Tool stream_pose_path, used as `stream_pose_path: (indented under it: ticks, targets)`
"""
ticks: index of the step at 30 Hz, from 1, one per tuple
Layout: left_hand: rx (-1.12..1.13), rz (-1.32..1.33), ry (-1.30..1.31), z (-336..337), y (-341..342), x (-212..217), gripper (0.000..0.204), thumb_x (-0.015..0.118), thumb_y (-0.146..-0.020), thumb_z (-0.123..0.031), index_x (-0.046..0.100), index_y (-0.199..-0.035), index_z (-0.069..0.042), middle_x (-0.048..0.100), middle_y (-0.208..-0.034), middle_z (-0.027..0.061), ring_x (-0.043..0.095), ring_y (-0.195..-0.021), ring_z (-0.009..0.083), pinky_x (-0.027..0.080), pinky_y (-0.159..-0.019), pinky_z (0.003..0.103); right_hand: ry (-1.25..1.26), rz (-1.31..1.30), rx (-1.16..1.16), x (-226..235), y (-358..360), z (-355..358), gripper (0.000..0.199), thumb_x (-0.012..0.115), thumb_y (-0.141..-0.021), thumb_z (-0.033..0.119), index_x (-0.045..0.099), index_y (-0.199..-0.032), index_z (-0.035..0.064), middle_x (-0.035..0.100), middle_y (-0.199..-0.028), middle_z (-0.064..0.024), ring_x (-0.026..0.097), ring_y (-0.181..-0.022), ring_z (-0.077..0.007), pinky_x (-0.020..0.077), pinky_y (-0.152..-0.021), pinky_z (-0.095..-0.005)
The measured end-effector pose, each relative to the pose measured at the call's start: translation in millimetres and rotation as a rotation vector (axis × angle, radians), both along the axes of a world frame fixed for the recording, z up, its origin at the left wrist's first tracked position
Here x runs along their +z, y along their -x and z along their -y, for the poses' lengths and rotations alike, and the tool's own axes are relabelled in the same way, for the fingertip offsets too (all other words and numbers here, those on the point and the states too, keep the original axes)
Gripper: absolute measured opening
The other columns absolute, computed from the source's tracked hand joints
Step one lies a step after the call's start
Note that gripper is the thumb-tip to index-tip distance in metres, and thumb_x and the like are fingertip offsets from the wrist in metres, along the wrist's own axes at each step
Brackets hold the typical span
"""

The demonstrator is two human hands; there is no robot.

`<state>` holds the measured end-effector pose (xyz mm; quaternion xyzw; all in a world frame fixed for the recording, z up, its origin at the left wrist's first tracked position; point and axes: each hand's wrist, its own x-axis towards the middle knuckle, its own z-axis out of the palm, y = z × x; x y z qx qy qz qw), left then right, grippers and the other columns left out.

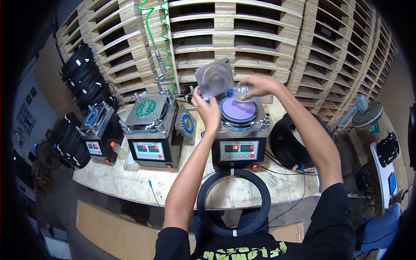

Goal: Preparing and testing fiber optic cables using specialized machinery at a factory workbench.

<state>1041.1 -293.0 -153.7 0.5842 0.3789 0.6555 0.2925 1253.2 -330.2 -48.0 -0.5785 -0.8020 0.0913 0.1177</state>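
Note:
My left hand (pixel 206 108) is closed on the edge of a translucent plate (pixel 215 78) with a round middle, held up tilted behind the right machine. In my right hand (pixel 262 88) lies a clear plastic bottle (pixel 242 91), gripped on its side with its blue top (pixel 229 92) pointing left. Both hands are above a purple round pad (pixel 238 109) on top of the right polishing machine (pixel 236 149). Whether any liquid leaves the bottle I cannot tell.
A middle machine (pixel 149 147) carries a metal plate ringed with green pieces. A smaller machine (pixel 97 145) stands farther left, near an orange-capped bottle (pixel 117 148). A black cable coil (pixel 203 201) hangs over the table's front edge. Wooden pallets (pixel 234 30) rise behind; black coils (pixel 284 143) sit right.

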Motion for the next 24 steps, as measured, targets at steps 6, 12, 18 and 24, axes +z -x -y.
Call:
stream_pose_path:
  ticks: [6,12,18,24]
  targets:
    - [-0.090,-0.289,-0.498,12,11,38,0.044,0.062,-0.093,-0.013,0.050,-0.134,-0.002,0.059,-0.119,0.0190,0.057,-0.111,0.0343,0.043,-0.100,0.043,-0.191,-0.793,-0.141,-14,21,61,0.070,0.082,-0.083,0.032,0.049,-0.137,0.0018,0.062,-0.126,-0.0126,0.059,-0.117,-0.0244,0.0470,-0.100,-0.0362]
    - [-0.617,-0.415,-0.208,39,24,76,0.079,0.081,-0.083,-0.028,0.043,-0.148,-0.005,0.065,-0.118,0.0208,0.066,-0.099,0.0221,0.054,-0.085,0.035,-0.352,-1.296,-0.077,-23,63,70,0.078,0.089,-0.076,0.026,0.045,-0.135,0.0012,0.061,-0.119,-0.0158,0.059,-0.114,-0.0223,0.0509,-0.094,-0.0356]
    - [-0.483,-0.087,-0.143,34,73,80,0.074,0.079,-0.082,-0.008,0.039,-0.144,0.000,0.066,-0.119,0.0176,0.067,-0.101,0.0195,0.055,-0.086,0.032,-0.565,-0.988,-0.137,-42,54,56,0.047,0.074,-0.090,0.029,0.059,-0.130,0.0083,0.066,-0.100,-0.0099,0.061,-0.094,-0.0161,0.0528,-0.081,-0.0305]
    - [-0.112,-0.331,0.005,-2,131,-44,0.067,0.080,-0.070,-0.004,0.037,-0.121,-0.002,0.061,-0.110,0.0209,0.065,-0.103,0.0336,0.051,-0.090,0.041,-0.538,-0.808,-0.353,-96,14,38,0.032,0.061,-0.086,0.000,0.066,-0.117,0.0049,0.068,-0.102,-0.0051,0.058,-0.085,-0.0131,0.0487,-0.073,-0.0290]
